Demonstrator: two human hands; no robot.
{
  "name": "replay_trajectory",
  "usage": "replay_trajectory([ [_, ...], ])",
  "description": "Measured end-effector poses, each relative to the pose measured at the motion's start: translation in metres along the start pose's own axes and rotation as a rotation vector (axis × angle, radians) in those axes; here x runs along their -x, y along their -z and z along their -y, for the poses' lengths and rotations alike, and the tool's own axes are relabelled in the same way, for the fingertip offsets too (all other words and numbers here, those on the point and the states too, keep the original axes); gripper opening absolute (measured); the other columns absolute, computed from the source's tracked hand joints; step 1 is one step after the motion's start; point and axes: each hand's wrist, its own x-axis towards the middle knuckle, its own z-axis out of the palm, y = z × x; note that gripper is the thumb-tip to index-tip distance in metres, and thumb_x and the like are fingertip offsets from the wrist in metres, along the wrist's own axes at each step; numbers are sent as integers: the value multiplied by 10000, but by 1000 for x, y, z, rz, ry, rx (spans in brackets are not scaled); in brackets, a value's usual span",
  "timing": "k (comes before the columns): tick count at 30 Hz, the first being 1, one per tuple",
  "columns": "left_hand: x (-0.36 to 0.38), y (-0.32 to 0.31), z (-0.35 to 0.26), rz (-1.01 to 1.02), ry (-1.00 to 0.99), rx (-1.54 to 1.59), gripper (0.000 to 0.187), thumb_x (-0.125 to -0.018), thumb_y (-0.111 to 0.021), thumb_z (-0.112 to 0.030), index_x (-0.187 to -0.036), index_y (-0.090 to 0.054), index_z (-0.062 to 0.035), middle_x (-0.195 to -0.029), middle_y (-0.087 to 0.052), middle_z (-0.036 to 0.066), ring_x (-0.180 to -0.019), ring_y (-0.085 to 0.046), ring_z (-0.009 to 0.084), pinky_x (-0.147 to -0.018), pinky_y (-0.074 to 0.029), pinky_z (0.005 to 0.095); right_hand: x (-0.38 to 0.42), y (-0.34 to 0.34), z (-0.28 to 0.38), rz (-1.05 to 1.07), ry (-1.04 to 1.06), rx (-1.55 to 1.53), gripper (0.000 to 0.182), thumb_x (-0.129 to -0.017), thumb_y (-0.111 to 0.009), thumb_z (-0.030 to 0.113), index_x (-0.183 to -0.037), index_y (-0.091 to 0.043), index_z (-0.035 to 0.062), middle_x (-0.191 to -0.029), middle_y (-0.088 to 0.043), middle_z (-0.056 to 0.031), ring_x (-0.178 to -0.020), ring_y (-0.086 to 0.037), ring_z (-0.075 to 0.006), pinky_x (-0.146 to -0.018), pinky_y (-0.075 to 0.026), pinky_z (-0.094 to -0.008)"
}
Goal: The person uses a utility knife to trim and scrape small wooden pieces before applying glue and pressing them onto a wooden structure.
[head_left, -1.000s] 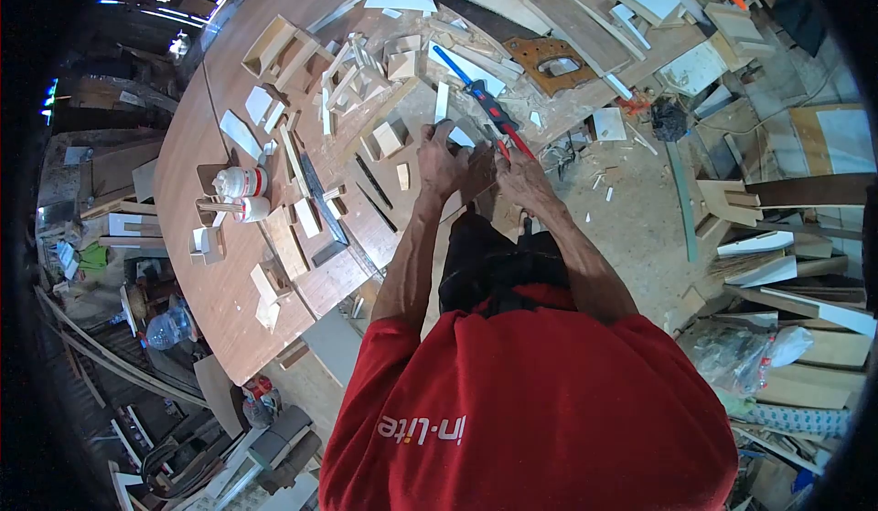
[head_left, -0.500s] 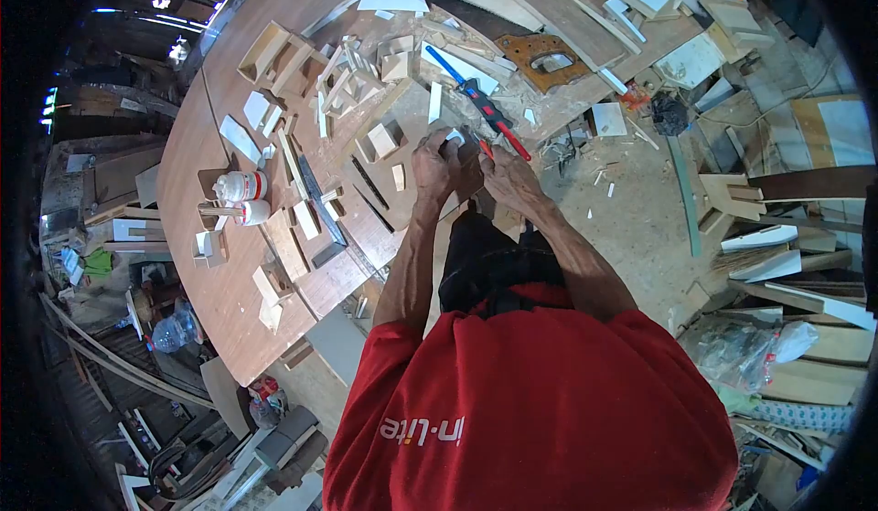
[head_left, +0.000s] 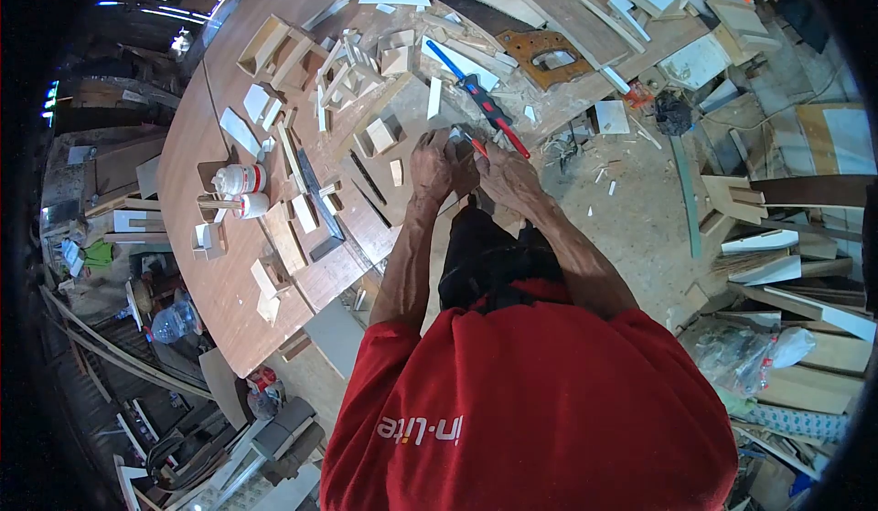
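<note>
**Both hands closed over a small piece at the near edge of the surface**

Left hand [head_left: 437, 165] curled tight, fingers wrapped over a small pale wood piece [head_left: 455, 133] at the near edge of the brown surface [head_left: 197, 145]; only a corner of the piece peeking out above the knuckles. Right hand [head_left: 506, 175] pressed close beside the left, touching it, pinched around a thin red-orange tool [head_left: 476, 146] whose tip angles up and left toward the piece. Exact grip of the right hand's fingers too small to make out; closed rather than spread, by the look of it.

Key relation: piece directly under and just ahead of the left hand, tool tip meeting it from the right side. Left hand nearer, in fact on it; right hand a touch farther back, reaching in only through the tool. Long axis of the tool slanted from lower right to upper left, roughly parallel to the blue-and-red handled tool [head_left: 479, 100] lying just beyond the hands on the surface. Long axis of the wood piece not readable, too much hidden beneath the fingers.

Farther up, a handsaw [head_left: 498, 28] with a brown handle, lying across pale offcuts. To the left, well apart from the hands, two glue bottles [head_left: 240, 191] and scattered small wooden blocks. Below the surface's edge, sawdust and chips on the floor [head_left: 631, 209].
</note>
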Motion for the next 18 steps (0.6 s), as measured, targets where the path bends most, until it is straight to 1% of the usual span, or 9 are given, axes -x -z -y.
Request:
replay_trajectory([
  [1, 0, 0, 2, -1, -23, -6, 205, -771, -564, -65, -967, -601, -17, -893, -613, 198, -850, -578, 396, -732, -475, 460, 0, 1, 0, -9, 43, 11, 212, -912, -479, 221, -969, -534, 25, -703, -600, -199, -693, -614, -386, -621, -477, -469],
  [2, 1, -1, 3, 0, -46, -10, 209, -774, -555, -62, -974, -592, -12, -897, -607, 203, -861, -574, 399, -734, -474, 462, 0, 1, 0, -7, 43, 10, 212, -912, -479, 221, -969, -534, 25, -703, -600, -199, -693, -614, -386, -621, -477, -469],
  [4, -1, 3, -4, 14, -23, -15, 201, -771, -555, -62, -961, -590, -9, -889, -606, 205, -857, -576, 397, -729, -473, 465, 1, 5, 0, -39, 120, -11, 219, -912, -478, 220, -995, -524, 22, -705, -601, -199, -700, -615, -387, -626, -478, -471],
  [5, -3, 6, -8, 26, -1, -20, 192, -767, -556, -62, -948, -588, -6, -882, -605, 207, -853, -577, 395, -723, -472, 468, 1, 6, 1, -38, 120, -12, 219, -912, -478, 220, -995, -524, 22, -705, -601, -199, -700, -615, -387, -626, -478, -471],
  [7, -4, 8, -13, 31, 11, -17, 181, -762, -560, -62, -933, -585, -8, -861, -604, 207, -840, -578, 394, -711, -472, 471, -1, 8, 4, 35, -27, -62, 209, -910, -479, 207, -985, -528, 19, -704, -599, -201, -702, -617, -382, -617, -480, -471],
  [10, -6, 8, -14, 47, 24, -20, 151, -751, -571, -66, -893, -573, -13, -816, -603, 201, -814, -580, 392, -686, -473, 473, 2, 11, 6, 0, 11, -2, 204, -904, -481, 203, -955, -542, 16, -695, -594, -206, -703, -618, -378, -600, -480, -469],
  [14, -5, 8, -17, 38, 16, -43, 107, -739, -581, -69, -829, -545, -23, -753, -597, 183, -771, -584, 388, -657, -472, 470, -1, 2, -2, 13, 46, 3, 211, -879, -504, 213, -923, -553, 13, -678, -586, -212, -708, -621, -373, -583, -482, -461],
  [16, -5, 10, -21, 46, 7, -52, 98, -737, -579, -63, -818, -539, -24, -753, -596, 181, -762, -586, 385, -653, -472, 471, -2, 17, 8, 51, -3, -64, 205, -840, -515, 196, -889, -566, 4, -707, -593, -226, -728, -616, -389, -612, -484, -468],
  [18, -4, 7, -16, 56, -6, -59, 90, -735, -576, -57, -808, -533, -24, -753, -596, 179, -754, -589, 382, -648, -472, 471, -6, 18, 12, 55, -38, -94, 196, -826, -510, 179, -869, -570, -2, -727, -598, -233, -743, -612, -400, -628, -483, -474],
])
